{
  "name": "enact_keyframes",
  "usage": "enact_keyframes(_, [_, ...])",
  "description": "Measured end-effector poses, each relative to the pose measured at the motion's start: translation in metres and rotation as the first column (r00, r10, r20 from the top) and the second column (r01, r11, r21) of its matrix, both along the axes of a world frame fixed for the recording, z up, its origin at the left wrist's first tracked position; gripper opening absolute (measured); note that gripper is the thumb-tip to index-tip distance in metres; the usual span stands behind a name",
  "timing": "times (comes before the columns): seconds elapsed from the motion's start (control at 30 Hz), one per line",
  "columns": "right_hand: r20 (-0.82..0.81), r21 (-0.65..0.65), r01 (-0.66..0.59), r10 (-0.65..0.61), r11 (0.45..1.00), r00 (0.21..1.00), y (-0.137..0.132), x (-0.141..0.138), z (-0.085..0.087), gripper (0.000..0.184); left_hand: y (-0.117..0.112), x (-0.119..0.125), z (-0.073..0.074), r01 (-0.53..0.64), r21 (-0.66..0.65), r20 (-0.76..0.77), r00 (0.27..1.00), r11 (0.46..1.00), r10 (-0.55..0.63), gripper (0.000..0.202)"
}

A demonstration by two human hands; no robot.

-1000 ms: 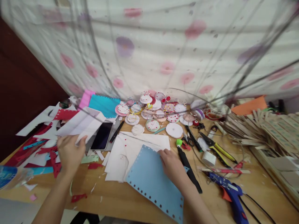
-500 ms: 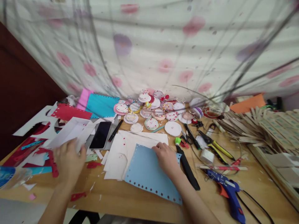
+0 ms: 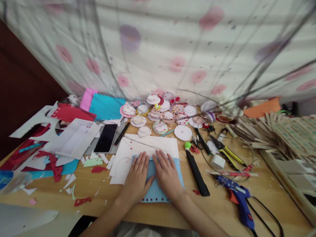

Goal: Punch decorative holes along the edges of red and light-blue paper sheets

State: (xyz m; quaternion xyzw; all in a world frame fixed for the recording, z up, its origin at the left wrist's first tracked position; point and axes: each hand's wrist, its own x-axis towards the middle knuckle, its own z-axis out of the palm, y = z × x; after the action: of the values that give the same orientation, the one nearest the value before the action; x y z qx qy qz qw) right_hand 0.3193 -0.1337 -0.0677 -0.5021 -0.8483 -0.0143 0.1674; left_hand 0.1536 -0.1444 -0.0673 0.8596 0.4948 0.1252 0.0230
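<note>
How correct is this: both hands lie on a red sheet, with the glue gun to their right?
Only the colour is wrong: the head view shows the left hand and right hand on a light blue sheet, with the glue gun to their right.

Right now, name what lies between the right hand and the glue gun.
The head view shows part of the blue sheet, then a green-tipped black tool, between the right hand and the glue gun.

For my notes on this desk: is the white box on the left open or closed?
Open: the white box shows its inner floor and walls, with no lid over them.
</note>
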Motion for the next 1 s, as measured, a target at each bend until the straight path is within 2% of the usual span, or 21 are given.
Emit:
enact_keyframes(0.1, [0.002, -0.023, 0.05, -0.05, 0.998, 0.999, -0.015, 0.003, -0.001, 0.055, -0.006, 0.0, -0.001, -0.045, 0.02, -0.013, 0.999, 0.999, 0.046, 0.063])
enact_keyframes(0.2, [0.015, -0.087, 0.067, -0.065, 0.994, 0.998, -0.019, 0.005, 0.001, 0.057, -0.008, 0.004, 0.0, -0.095, 0.027, -0.012, 0.995, 0.995, 0.095, 0.063])
enact_keyframes(0.3, [0.017, -0.141, 0.08, -0.078, 0.987, 0.997, -0.017, 0.005, 0.003, 0.059, -0.007, 0.005, 0.002, -0.113, 0.013, -0.023, 0.993, 0.994, 0.113, 0.063])
enact_keyframes(0.67, [0.024, -0.214, 0.059, -0.056, 0.975, 0.998, -0.01, 0.008, 0.007, 0.061, -0.006, 0.004, 0.004, -0.134, 0.012, -0.036, 0.99, 0.991, 0.135, 0.064])
enact_keyframes(1.0, [-0.028, -0.202, 0.015, -0.021, 0.979, 0.999, -0.003, 0.009, 0.002, 0.062, -0.002, 0.004, 0.0, -0.126, 0.012, -0.055, 0.99, 0.992, 0.127, 0.066])
